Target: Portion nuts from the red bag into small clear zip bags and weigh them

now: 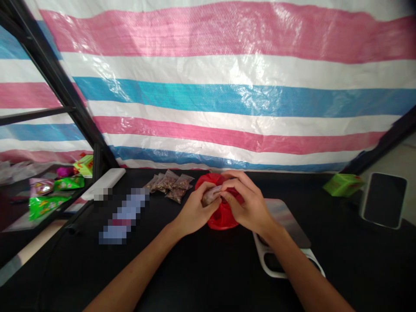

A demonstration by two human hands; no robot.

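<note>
Both of my hands meet at the middle of the black table, over a red plastic bag point(224, 219). My left hand point(194, 211) is closed round one side of a small clear plastic bag point(212, 196), its thumb and fingers pressed on it. With bent fingers, my right hand point(247, 200) pinches the small bag's other edge. What lies inside that bag is mostly hidden by my fingers. To the left of the red bag lie several small clear bags point(170, 182) with brownish bits in them. A kitchen scale point(289, 225) with a shiny plate sits under my right forearm.
At the right stand a green box point(343, 185) and a dark-screened device point(385, 200). A white bar-shaped object point(105, 183) and a blurred-out strip point(125, 216) lie left. Beyond the black frame are green snack packets point(48, 206). Striped sheeting point(227, 99) hangs behind the table.
</note>
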